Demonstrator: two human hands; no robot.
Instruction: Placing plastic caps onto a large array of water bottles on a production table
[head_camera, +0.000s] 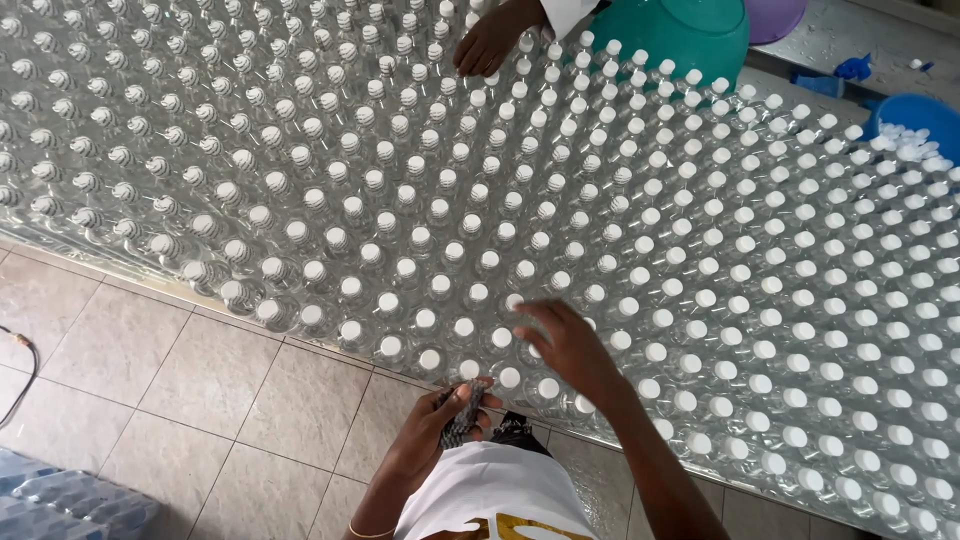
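**Hands over a bench packed with clear bottles**

Plainly, the person's right hand (568, 345) hovers low over the near rows of bottles (560, 215), its fingers (530, 312) loosely spread and bent downward, their tips touching or just above a white cap (514, 300). The hand is blurred, so whether anything is pinched between the fingers cannot be told. The left hand (440, 420) sits close to the body at the bench's near edge, fingers curled tight around a small dark object (462, 415) whose kind cannot be made out.

The bottles are clear plastic, upright and touching one another, and cover the bench (330, 350) from edge to edge. They run to several hundred, too many to count exactly. Those on the right and in the near rows wear white caps; those at the upper left stand open, their threaded necks bare.

One other hand (490, 40), belonging to a second person in a white sleeve, rests on the bottles at the far side. Beside it stands one teal basin (690, 35), with one purple basin (775, 15) just behind. One blue tub (915, 115) at the far right holds loose white caps. Below the bench lies a tiled floor (170, 390), with wrapped packs of bottles (60, 500) in the lower left corner.
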